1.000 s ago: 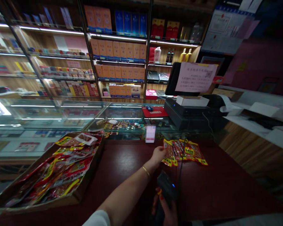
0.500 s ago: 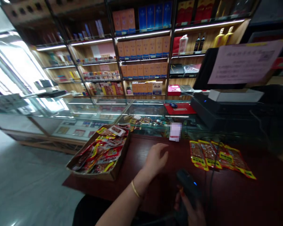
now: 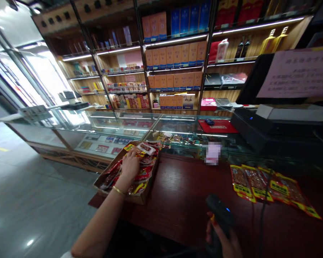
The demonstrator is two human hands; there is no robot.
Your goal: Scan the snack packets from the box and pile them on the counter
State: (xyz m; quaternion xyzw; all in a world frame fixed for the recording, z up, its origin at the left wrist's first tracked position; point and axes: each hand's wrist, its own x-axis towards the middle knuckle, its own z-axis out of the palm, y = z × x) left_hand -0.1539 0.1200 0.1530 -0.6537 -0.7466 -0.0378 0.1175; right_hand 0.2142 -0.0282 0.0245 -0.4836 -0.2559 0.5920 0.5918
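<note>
My left hand (image 3: 130,165), with a gold bangle at the wrist, reaches into a cardboard box (image 3: 144,198) filled with red and yellow snack packets (image 3: 143,172). Its fingers are slightly apart and bent down onto the packets at the box's far part; no packet is visibly lifted. In front of me, my right hand (image 3: 222,234) is wrapped round the handle of a black barcode scanner (image 3: 219,209) with a lit blue light. Several snack packets (image 3: 274,184) lie in an overlapping row on the dark red wooden counter (image 3: 180,186) to the right.
A glass display case (image 3: 118,123) runs along the far side, with a red mat (image 3: 218,126) and a mouse (image 3: 209,122) on it. A monitor with a pink paper (image 3: 298,73) stands right. A cable (image 3: 262,211) crosses the counter. Shelves hold orange boxes (image 3: 174,55).
My left hand has moved left from above the counter into the box of packets. The right hand keeps hold of the scanner. The view has turned slightly left.
</note>
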